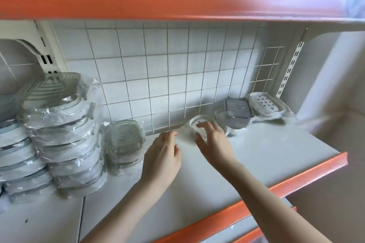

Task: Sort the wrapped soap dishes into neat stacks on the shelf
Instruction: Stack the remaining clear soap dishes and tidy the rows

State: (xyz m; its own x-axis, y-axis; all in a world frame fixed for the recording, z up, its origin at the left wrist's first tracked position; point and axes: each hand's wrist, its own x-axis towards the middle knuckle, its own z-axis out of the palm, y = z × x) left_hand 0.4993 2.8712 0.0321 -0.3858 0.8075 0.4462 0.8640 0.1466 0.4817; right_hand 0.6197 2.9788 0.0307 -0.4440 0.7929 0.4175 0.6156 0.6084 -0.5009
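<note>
At the shelf (256, 156) back, near the wire grid (177, 77), right hand (213, 142) grasps a clear wrapped soap dish (199, 122); left hand (162, 156) hovers beside, fingers relaxed, holding nothing. Tall stacks (63, 136) stand far left.

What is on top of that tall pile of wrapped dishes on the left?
A ribbed grey soap dish in clear wrap lies tilted on the tall stack. The white and grey dishes under it show only their edges; their tops are covered.
</note>
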